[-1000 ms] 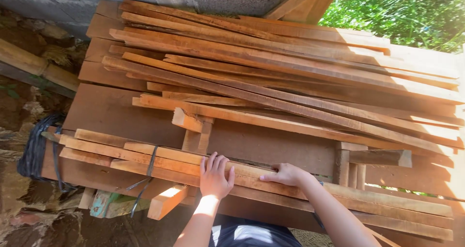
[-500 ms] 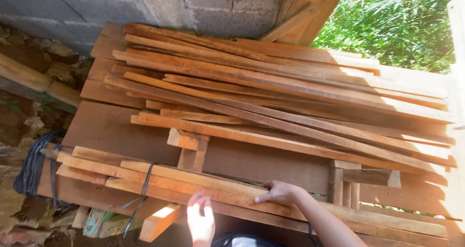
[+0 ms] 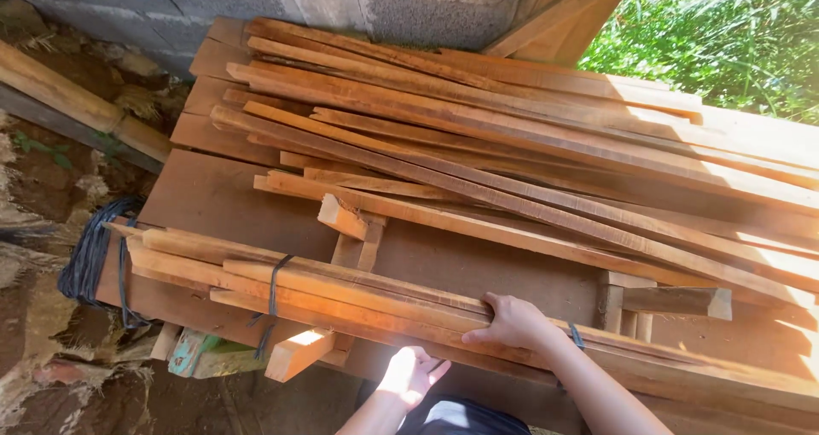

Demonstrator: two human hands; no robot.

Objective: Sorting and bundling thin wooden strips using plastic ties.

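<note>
Left hand (image 3: 412, 375) dropped below the strapped slats (image 3: 341, 294).

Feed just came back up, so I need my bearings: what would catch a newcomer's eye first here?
A big heap of long wooden slats fills the middle, stacked on broad boards against a grey block wall. At the near edge, a tied bundle of slats has the right hand gripping it from above, the left hand at its lower edge. Bright green foliage glares top right.
</note>
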